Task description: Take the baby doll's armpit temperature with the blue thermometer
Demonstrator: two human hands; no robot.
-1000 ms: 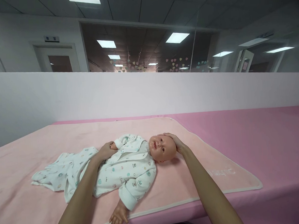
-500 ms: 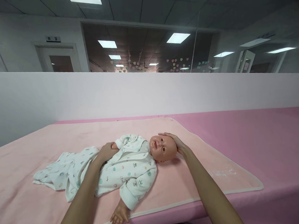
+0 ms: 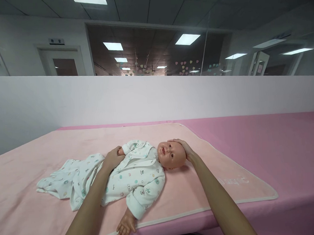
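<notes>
A baby doll (image 3: 143, 175) lies on its back on a peach-pink mat (image 3: 94, 138), its head to the right. It wears a white jacket and trousers with small coloured prints. My left hand (image 3: 113, 159) lies at its waist, closed around the doll's far hand; some of my fingertips are hidden. Cupped round the crown of the doll's head (image 3: 173, 155) is my right hand (image 3: 186, 149), with its fingers along the far side. The doll's near hand (image 3: 127, 225) rests palm up by the mat's front edge. My left forearm covers part of the trousers.
Under the mat, a pink cover (image 3: 291, 151) spreads over the table and hangs down in front. A white low wall (image 3: 155, 98) runs along the back. Beyond it are windows, a door (image 3: 64, 66) and ceiling lights.
The view has shifted very slightly. Both hands keep their places on the doll, which has not visibly moved.
</notes>
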